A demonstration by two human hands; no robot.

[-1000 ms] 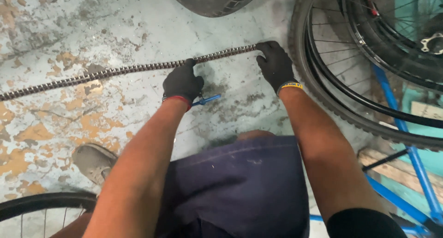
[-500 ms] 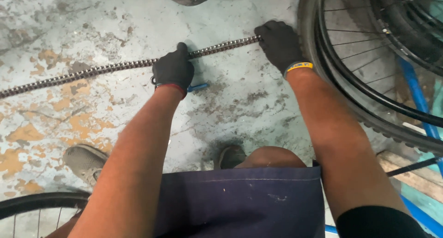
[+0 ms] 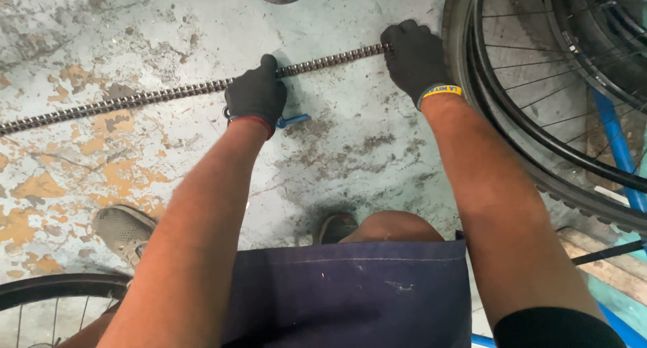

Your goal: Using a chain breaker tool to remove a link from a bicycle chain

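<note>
A long grey metal bicycle chain (image 3: 155,97) is lying stretched in a nearly straight line across the worn, paint-flecked concrete floor (image 3: 350,152). The left hand (image 3: 256,95), in a black glove, is pressing down on the chain near its middle, fingers curled closed over the links and apparently also over a small blue-handled tool (image 3: 291,121) sticking out just below the chain. The right hand (image 3: 414,56), also black-gloved with a yellow wristband, is gripping the chain's right end with closed fingers, close beside the black spoked bicycle wheel (image 3: 512,129). If the pull is getting uneven, the chain could be slipping from either glove and kinking. The right knuckles are also working near enough to the wheel to risk knocking against its tyre.
</note>
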